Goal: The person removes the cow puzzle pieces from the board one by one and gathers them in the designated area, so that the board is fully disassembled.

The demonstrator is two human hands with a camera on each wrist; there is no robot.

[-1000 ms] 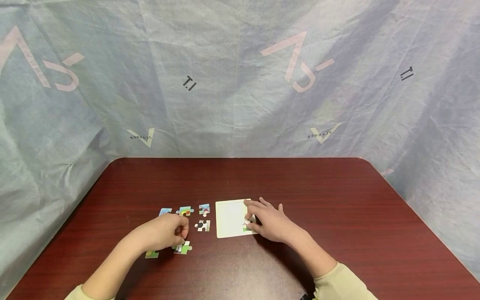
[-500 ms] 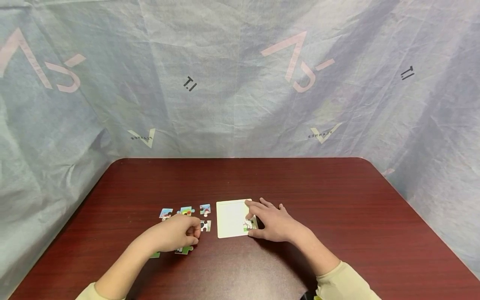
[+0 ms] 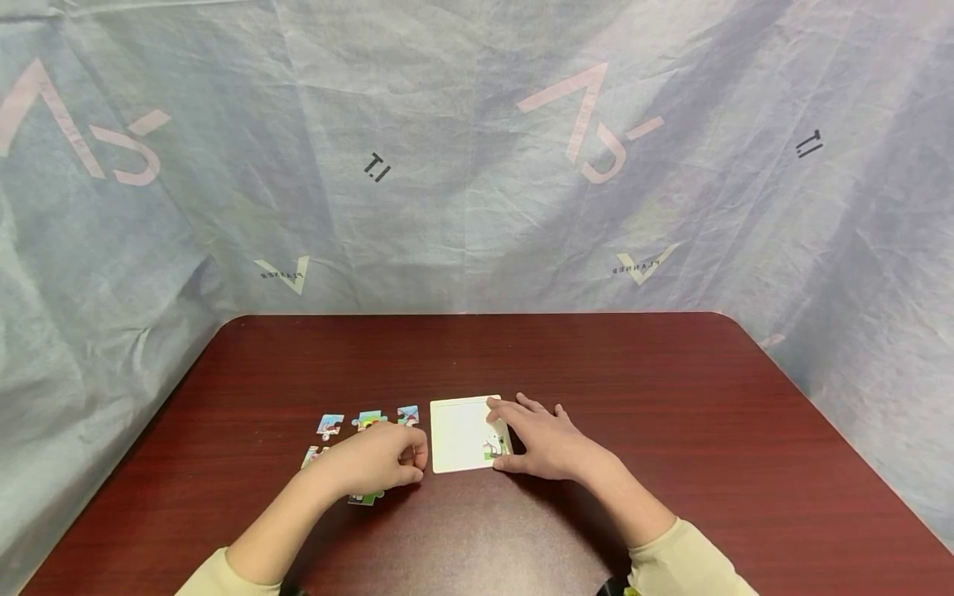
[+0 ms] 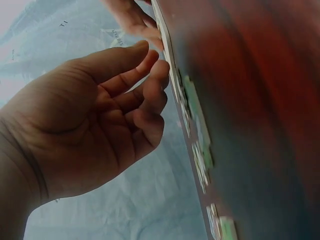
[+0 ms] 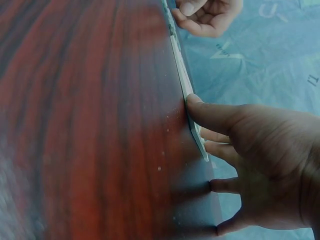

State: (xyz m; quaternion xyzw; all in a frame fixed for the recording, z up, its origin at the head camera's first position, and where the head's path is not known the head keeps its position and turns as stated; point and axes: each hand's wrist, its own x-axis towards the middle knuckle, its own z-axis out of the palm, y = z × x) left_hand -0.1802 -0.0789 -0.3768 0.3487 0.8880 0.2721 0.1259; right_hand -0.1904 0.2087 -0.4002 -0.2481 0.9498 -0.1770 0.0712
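My left hand [image 3: 382, 457] hovers over the loose jigsaw pieces, just left of the puzzle tray [image 3: 458, 434]. Its fingers hang loosely curled, and the left wrist view shows nothing between thumb and fingertips. My right hand [image 3: 547, 440] rests on the tray's right side with spread, fairly straight fingers; its thumb [image 5: 202, 111] touches the near edge in the right wrist view. Inside the pale tray, at the near right corner, lies a jigsaw piece [image 3: 493, 448] in white and green, partly beside the right fingers. The left hand hides some of the loose pieces.
Loose jigsaw pieces lie left of the tray: a blue one [image 3: 330, 425], a yellow and green one [image 3: 369, 418], another blue one [image 3: 407, 414] and a green one [image 3: 365, 499]. A dark red table [image 3: 671, 397] bears everything, with a grey cloth [image 3: 462, 207] behind.
My left hand has moved right across the loose pieces toward the tray, uncovering the blue piece at far left. The right fingers and thumb have shifted slightly, showing more of the piece in the tray.
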